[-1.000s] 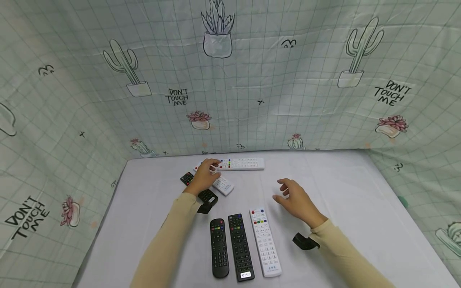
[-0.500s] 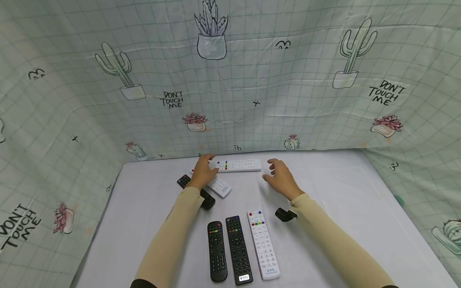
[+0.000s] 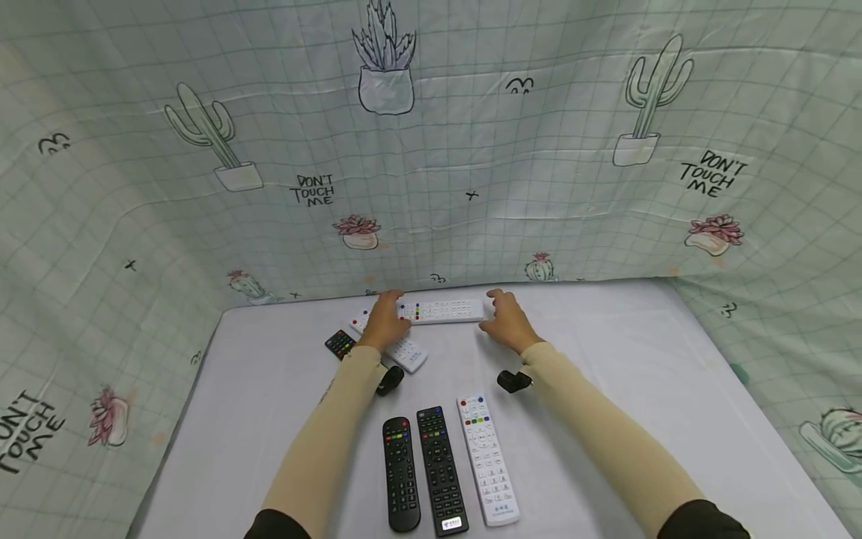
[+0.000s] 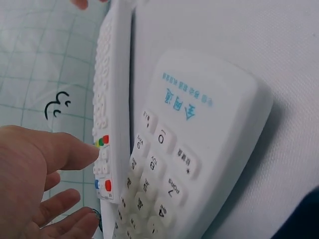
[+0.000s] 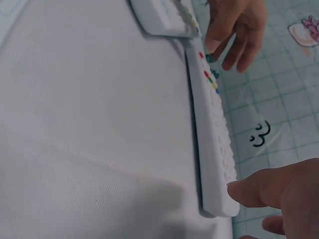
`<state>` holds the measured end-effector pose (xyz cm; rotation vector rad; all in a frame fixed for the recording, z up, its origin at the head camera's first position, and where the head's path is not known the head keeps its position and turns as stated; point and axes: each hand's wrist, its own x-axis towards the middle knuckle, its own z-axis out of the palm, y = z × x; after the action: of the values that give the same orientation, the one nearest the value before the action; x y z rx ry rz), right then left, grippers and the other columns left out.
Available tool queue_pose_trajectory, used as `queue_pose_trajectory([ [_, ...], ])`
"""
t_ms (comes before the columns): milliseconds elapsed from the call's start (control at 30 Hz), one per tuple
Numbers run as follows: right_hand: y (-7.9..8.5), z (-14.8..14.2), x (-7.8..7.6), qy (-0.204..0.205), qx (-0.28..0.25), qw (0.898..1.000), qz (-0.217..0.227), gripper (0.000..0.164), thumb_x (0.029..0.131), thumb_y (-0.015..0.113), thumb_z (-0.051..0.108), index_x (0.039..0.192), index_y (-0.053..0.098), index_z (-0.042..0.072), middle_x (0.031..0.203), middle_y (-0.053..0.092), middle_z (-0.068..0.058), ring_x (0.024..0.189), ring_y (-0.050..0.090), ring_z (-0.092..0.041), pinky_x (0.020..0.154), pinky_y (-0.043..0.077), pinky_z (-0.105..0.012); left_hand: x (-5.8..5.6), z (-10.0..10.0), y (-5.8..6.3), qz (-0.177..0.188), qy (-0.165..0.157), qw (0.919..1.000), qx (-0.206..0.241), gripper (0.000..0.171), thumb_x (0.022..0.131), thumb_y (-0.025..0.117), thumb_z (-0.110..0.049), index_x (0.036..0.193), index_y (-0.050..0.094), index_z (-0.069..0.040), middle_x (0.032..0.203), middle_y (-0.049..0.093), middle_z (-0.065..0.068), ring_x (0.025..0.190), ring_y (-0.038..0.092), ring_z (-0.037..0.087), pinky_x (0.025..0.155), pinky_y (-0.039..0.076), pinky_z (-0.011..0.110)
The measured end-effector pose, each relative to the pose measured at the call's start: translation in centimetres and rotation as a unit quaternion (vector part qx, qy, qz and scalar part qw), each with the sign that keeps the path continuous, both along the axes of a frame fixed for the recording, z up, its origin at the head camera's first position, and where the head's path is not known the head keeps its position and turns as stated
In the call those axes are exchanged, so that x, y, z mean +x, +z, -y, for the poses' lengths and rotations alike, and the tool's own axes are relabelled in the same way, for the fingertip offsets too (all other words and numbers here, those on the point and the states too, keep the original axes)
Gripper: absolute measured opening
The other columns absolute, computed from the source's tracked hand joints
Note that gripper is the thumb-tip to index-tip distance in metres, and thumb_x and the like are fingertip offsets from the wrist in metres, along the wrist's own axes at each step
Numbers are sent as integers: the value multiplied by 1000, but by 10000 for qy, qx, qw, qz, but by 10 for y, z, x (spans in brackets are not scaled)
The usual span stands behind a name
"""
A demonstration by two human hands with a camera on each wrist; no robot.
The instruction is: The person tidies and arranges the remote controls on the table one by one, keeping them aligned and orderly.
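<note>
A long white remote control (image 3: 444,311) lies crosswise at the back of the table, by the cloth wall. My left hand (image 3: 385,322) is at its left end, thumb beside the coloured buttons in the left wrist view and fingers spread towards the wall. At the other end is my right hand (image 3: 509,322), its thumb (image 5: 244,191) right at the remote's tip and its fingers apart. A second white remote (image 4: 199,124) lies slantwise under my left hand and wrist, partly hidden. Further left, a black remote (image 3: 340,343) is mostly covered by my left forearm.
Nearer on the white table (image 3: 269,412) lie a rounded black remote (image 3: 402,475), a straight black remote (image 3: 441,471) and a white remote (image 3: 488,460), side by side lengthwise. A cactus-print cloth (image 3: 444,150) rises behind the table and along its sides.
My right hand has moved forward and left, up to the right end of the back white remote. My left hand has shifted slightly at the left end. The remotes stay in place.
</note>
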<state>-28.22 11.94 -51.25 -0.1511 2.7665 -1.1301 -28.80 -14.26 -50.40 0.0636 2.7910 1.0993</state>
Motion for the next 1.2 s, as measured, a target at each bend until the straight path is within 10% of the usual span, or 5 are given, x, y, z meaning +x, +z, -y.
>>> queue_pose_trajectory([
  [667, -12, 10, -19, 175, 175, 9996, 155, 71, 87, 70, -4, 152, 42, -11, 141, 54, -33, 131, 55, -42, 116, 45, -52, -13, -12, -14, 227, 64, 9983, -533, 65, 92, 69, 8, 153, 48, 5, 151, 54, 28, 141, 49, 45, 118, 45, 53],
  [1200, -16, 8, -22, -69, 28, 10000, 38, 66, 82, 70, -8, 145, 50, -15, 124, 61, -32, 111, 58, -38, 104, 50, -51, -13, -2, -20, 228, 402, 9977, 495, 64, 88, 71, 16, 148, 54, 3, 143, 59, 27, 130, 58, 40, 109, 52, 49],
])
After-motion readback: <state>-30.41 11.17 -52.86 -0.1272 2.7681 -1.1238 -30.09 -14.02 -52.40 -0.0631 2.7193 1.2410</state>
